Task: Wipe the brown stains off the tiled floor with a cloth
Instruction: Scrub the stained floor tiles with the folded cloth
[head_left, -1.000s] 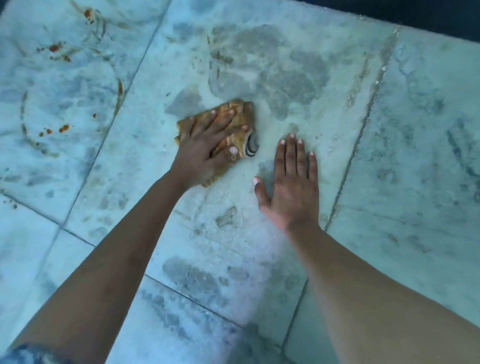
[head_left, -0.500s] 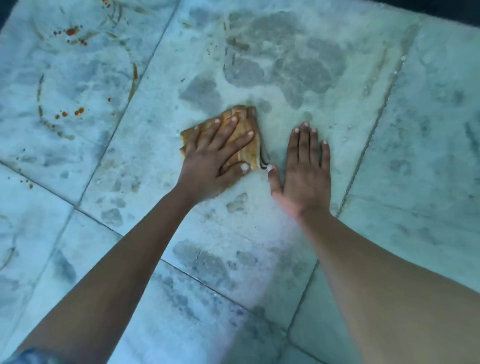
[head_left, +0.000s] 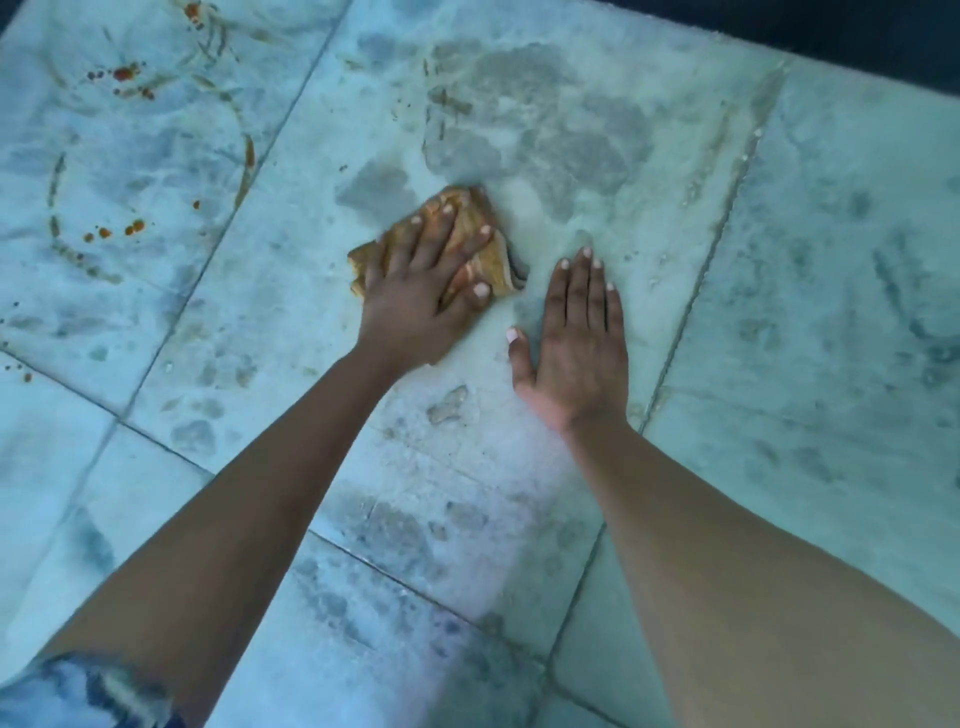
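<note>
My left hand (head_left: 423, 288) presses flat on a folded brown-stained cloth (head_left: 496, 262) lying on the pale tiled floor (head_left: 831, 312), fingers spread and straight. Most of the cloth is hidden under the hand. My right hand (head_left: 576, 343) lies palm down on the bare tile just right of the cloth, fingers straight and together, not touching it. Brown stains (head_left: 124, 75) speckle and streak the tile at the upper left, with more brown spots (head_left: 132, 227) and a curved brown smear (head_left: 248, 161) below them, well left of the cloth.
Damp grey patches (head_left: 545, 130) mark the tile beyond the cloth, and more lie near my arms. A grout line (head_left: 691, 306) runs just right of my right hand. A dark edge (head_left: 857, 31) bounds the floor at the top right. Denim fabric (head_left: 93, 691) shows at the bottom left.
The cloth under my left hand has slid a little to the left, opening a gap to my right hand. The right hand stays planted on the tile.
</note>
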